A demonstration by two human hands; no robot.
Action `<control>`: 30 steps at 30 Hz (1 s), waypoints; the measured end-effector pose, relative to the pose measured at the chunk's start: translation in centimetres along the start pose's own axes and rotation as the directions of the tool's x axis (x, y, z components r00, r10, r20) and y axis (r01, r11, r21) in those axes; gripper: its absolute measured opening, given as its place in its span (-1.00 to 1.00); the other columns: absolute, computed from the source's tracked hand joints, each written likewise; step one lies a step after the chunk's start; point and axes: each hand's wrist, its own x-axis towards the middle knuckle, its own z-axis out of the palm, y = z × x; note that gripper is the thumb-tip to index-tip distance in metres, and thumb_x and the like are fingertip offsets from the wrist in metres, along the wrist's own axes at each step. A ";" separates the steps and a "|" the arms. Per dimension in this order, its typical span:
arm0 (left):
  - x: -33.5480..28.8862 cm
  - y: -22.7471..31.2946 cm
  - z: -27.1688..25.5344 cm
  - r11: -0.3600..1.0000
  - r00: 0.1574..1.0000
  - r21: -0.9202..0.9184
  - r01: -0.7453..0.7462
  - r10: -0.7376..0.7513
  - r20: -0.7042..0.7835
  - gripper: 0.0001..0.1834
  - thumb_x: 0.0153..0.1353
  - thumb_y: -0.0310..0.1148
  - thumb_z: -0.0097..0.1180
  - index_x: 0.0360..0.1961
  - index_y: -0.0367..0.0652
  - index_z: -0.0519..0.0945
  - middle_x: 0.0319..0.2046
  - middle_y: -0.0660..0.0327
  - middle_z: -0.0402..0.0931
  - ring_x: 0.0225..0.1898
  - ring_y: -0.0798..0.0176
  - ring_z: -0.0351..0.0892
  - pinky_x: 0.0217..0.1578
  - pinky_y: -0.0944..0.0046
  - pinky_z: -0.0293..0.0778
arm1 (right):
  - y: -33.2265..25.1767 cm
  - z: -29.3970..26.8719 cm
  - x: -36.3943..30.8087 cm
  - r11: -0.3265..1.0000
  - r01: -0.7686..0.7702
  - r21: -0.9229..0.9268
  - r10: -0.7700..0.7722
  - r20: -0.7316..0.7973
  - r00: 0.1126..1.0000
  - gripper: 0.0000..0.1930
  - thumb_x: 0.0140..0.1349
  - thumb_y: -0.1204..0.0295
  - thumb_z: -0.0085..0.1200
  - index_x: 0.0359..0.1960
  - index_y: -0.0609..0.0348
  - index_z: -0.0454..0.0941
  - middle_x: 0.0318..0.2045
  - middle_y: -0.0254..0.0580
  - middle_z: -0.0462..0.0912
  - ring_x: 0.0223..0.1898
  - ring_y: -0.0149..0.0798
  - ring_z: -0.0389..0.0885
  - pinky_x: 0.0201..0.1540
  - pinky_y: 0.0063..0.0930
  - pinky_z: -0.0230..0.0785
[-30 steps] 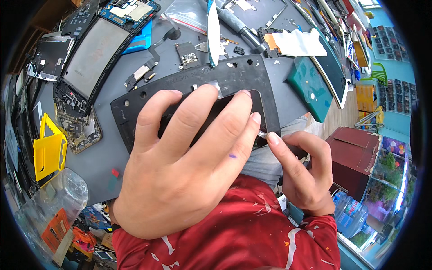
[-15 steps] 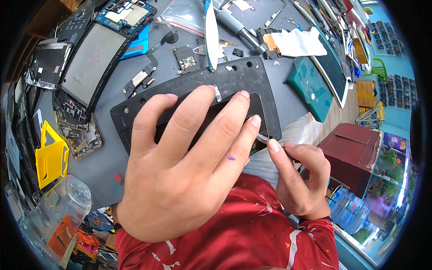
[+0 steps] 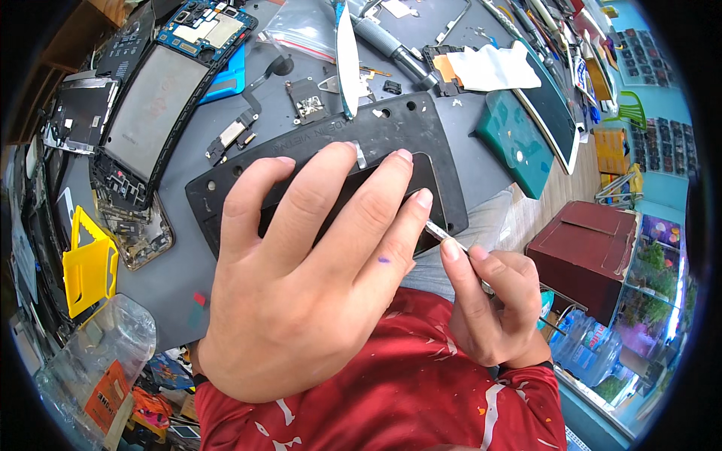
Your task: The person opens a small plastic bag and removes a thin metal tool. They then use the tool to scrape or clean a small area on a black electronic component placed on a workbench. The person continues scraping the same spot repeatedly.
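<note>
My left hand point(image 3: 316, 278) lies with its fingers spread over a dark phone point(image 3: 430, 180), which sits in a black rubber holder point(image 3: 391, 124) on the grey mat. The palm and fingers hide most of the phone. My right hand point(image 3: 500, 301) is closed, pinching a thin silver hand tool point(image 3: 438, 230) between thumb and fingers. The tool's tip meets the phone's near right edge, close by my left index fingertip. Its exact tip shape is hidden. A small silver strip point(image 3: 359, 155) shows beside my left fingertips on the holder.
An opened phone frame point(image 3: 154, 113) and a yellow plastic piece point(image 3: 86, 267) lie to the left. Small phone parts point(image 3: 307, 100) and a metal screwdriver-like rod point(image 3: 387, 41) lie beyond the holder. A green block point(image 3: 511, 143) and a white-edged phone panel point(image 3: 553, 113) are at right.
My right hand has shifted slightly left and turned, and more of the silver tool shows now. My left hand stays spread on the phone, nearly in place.
</note>
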 end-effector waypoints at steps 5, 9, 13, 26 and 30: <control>0.1 0.1 -0.1 1.000 1.000 -0.007 0.004 -0.004 0.006 -0.46 0.20 -0.19 0.49 0.23 -0.01 0.91 0.42 0.20 0.71 0.34 -0.07 0.60 0.36 -0.18 0.40 | -1.5 0.1 -0.5 0.980 -0.173 0.101 0.176 -0.022 0.984 -0.32 0.02 0.76 0.48 0.31 0.53 0.76 0.05 0.09 0.64 -0.23 -0.12 0.71 -0.27 -0.37 0.58; 0.1 0.0 -0.1 1.000 1.000 -0.003 -0.004 0.004 0.010 -0.46 0.21 -0.19 0.48 0.24 0.00 0.91 0.43 0.19 0.70 0.34 -0.07 0.59 0.35 -0.18 0.39 | -2.8 -0.7 0.7 0.904 -0.407 0.130 0.401 0.069 0.913 -0.28 0.20 0.90 0.45 0.47 0.44 0.64 0.03 0.06 0.63 -0.15 -0.20 0.63 -0.24 -0.42 0.52; 0.2 0.0 -0.2 1.000 1.000 -0.013 -0.005 0.006 0.013 -0.47 0.24 -0.18 0.47 0.25 0.00 0.91 0.43 0.18 0.70 0.34 -0.08 0.59 0.35 -0.18 0.39 | -3.7 -1.4 0.9 0.748 -0.602 0.280 0.592 0.130 0.796 -0.46 0.25 0.79 0.52 0.29 0.43 0.74 -0.01 0.03 0.70 -0.35 -0.31 0.58 -0.34 -0.45 0.46; 0.3 -0.2 -0.2 0.999 1.000 -0.036 -0.021 0.021 0.019 -0.44 0.25 -0.20 0.50 0.30 0.01 0.88 0.43 0.19 0.69 0.34 -0.08 0.60 0.34 -0.14 0.40 | -0.9 -3.9 3.7 -0.696 -0.650 0.305 0.342 0.937 0.073 -0.53 0.88 0.15 -0.05 0.11 0.35 0.76 -0.59 -0.34 0.58 -0.62 -0.59 0.26 -0.54 -0.61 0.04; 0.3 -0.2 -0.1 0.999 1.000 -0.031 -0.018 0.018 0.012 -0.45 0.27 -0.20 0.50 0.30 0.01 0.87 0.42 0.19 0.70 0.33 -0.08 0.61 0.35 -0.14 0.39 | -2.0 -3.9 4.1 -0.740 -0.582 0.339 0.362 0.929 0.080 -0.60 0.86 0.23 0.03 0.12 0.38 0.76 -0.55 -0.39 0.56 -0.58 -0.60 0.29 -0.53 -0.60 0.05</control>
